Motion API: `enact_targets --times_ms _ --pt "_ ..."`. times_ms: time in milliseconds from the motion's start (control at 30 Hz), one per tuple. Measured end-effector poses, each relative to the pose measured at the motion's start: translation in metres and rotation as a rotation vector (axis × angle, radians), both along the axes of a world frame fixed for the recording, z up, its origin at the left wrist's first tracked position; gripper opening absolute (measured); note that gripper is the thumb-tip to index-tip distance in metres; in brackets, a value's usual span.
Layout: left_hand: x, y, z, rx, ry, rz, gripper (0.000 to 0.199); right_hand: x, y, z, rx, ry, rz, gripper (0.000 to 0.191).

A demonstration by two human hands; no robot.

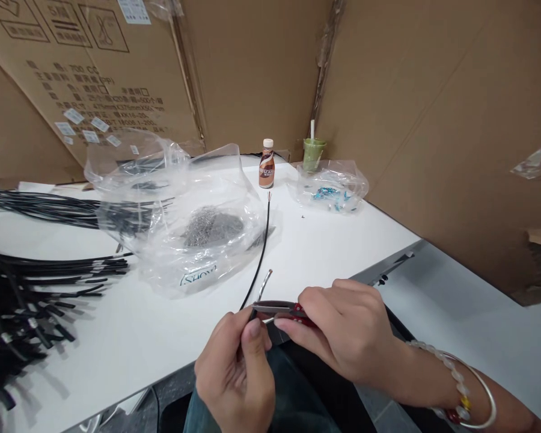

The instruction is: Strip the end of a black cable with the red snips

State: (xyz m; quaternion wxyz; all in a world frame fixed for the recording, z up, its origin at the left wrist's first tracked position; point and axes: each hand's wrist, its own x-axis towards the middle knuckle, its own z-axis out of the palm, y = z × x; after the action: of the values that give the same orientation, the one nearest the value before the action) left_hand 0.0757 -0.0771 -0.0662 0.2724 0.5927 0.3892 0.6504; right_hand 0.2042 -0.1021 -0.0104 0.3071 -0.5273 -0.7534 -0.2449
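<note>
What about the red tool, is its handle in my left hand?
No, the right hand grips the red tool by its handle, while the left hand holds the black cable.

Red-handled, grey-bladed cutters [279, 306] point leftward, tips beside a black cable [265, 242] and a silvery stripped end [264, 285].

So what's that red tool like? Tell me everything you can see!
The red tool has grey, metal-looking blades and red handles. It lies almost level, blades pointing left, tips at the black cable in the left hand. The right hand grips the handles, hiding most of them.
</note>
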Motion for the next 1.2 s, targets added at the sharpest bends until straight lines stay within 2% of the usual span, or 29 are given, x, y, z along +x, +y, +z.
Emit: enact_targets --times_ms 133,233,333,400,433,533,667,800,933,1033,1100,1200 --pt "-0.001 0.001 0.003 -0.022 -0.019 -0.010 0.018 0.001 0.001 0.002 -0.075 0.010 0.011 0.051" --pt "-0.003 0.014 0.016 -0.129 -0.041 -0.003 0.023 -0.002 0.018 0.018 -0.215 0.003 -0.006 0.050" --pt "-0.005 0.047 0.030 -0.267 -0.168 -0.029 0.029 -0.011 0.059 0.048 -0.458 -0.047 -0.068 0.047" --pt "-0.008 0.074 0.035 -0.302 -0.207 -0.031 0.030 -0.019 0.095 0.070 -0.648 -0.090 -0.058 0.045" --pt "-0.010 0.087 0.036 -0.314 -0.216 -0.022 0.030 -0.024 0.112 0.080 -0.734 -0.133 -0.056 0.043" --pt "-0.016 0.118 0.033 -0.335 -0.218 0.044 0.029 -0.037 0.158 0.099 -0.843 -0.203 -0.010 0.037" --pt "-0.022 0.134 0.022 -0.357 -0.203 0.133 0.029 -0.051 0.189 0.101 -0.934 -0.268 0.020 0.034" --pt "-0.020 0.142 0.012 -0.423 -0.275 0.105 0.027 -0.059 0.194 0.089 -0.925 -0.281 -0.004 0.029" --pt "-0.023 0.147 0.014 -0.526 -0.474 -0.080 0.027 -0.059 0.189 0.080 -0.786 -0.187 -0.019 0.032" --pt "-0.035 0.139 0.028 -0.610 -0.620 -0.356 0.031 -0.052 0.178 0.081 -0.636 -0.079 -0.011 0.041" --pt "-0.045 0.127 0.038 -0.642 -0.685 -0.569 0.034 -0.045 0.163 0.083 -0.560 -0.024 0.018 0.045" --pt "-0.053 0.103 0.044 -0.628 -0.766 -0.786 0.033 -0.030 0.126 0.081 -0.482 0.113 0.144 0.046"
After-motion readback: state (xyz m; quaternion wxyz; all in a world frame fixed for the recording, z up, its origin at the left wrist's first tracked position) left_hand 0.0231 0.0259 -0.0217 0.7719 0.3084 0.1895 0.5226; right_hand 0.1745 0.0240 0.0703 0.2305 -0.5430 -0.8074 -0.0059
